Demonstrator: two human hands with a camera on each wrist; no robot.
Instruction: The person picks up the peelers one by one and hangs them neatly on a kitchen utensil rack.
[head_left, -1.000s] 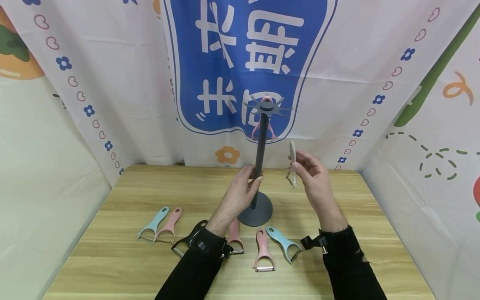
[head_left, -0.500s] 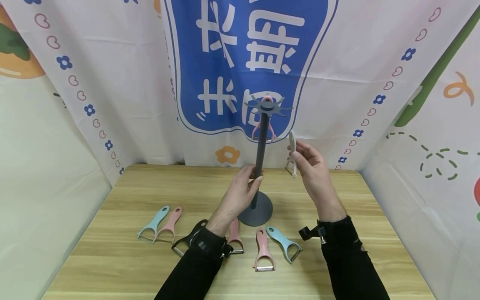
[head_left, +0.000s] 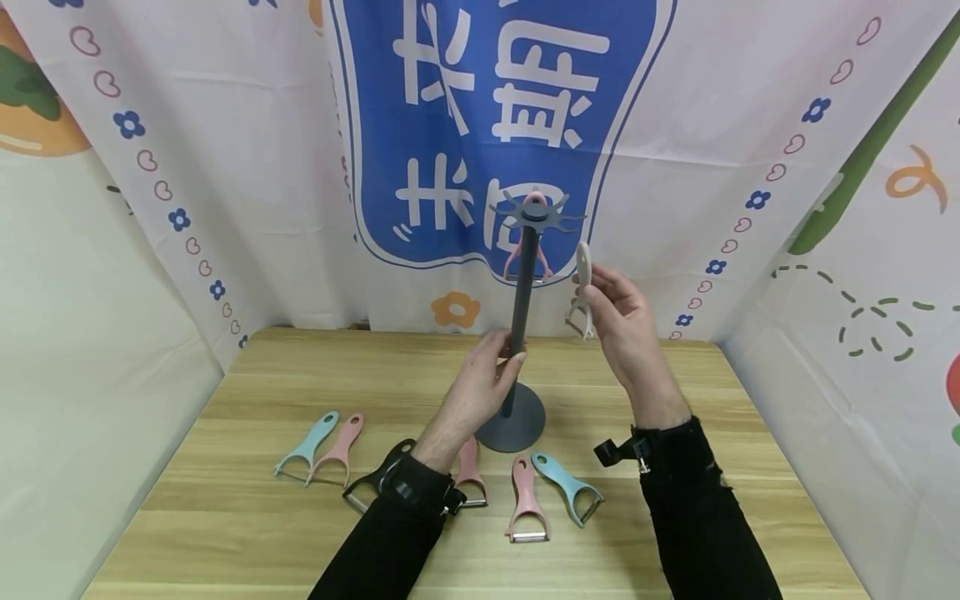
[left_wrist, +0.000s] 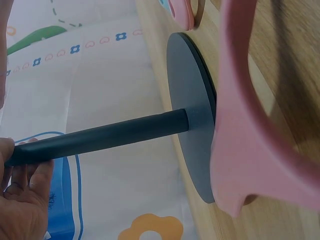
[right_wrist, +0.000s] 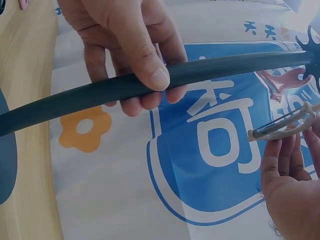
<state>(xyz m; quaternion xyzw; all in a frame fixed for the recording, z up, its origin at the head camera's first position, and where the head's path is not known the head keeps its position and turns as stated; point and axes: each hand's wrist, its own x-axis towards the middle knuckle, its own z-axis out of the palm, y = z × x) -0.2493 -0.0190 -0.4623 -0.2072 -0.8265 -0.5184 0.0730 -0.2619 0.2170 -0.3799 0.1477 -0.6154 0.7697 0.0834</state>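
My left hand (head_left: 487, 375) grips the dark grey post of a rack (head_left: 521, 308) about midway up; in the right wrist view its thumb and fingers wrap round the post. Right of the post, my right hand (head_left: 626, 333) pinches a white peeler (head_left: 584, 271) by its handle, held upright with the blade end down. The peeler is in the air, apart from the rack, a little below its hooked top (head_left: 535, 215). From a hook at the far side hangs a pink peeler (right_wrist: 285, 82), partly hidden by the post in the head view.
Several peelers lie on the wooden table: a blue one (head_left: 307, 448) and a pink one (head_left: 341, 450) at left, a black one (head_left: 378, 477), a pink one (head_left: 468, 471) partly behind the left wrist, another pink one (head_left: 527, 500), and a blue one (head_left: 568, 487) before the round base (head_left: 525, 421).
My right hand has risen with the white peeler, up toward the height of the rack's hooks. The left hand and the rack have stayed in place.
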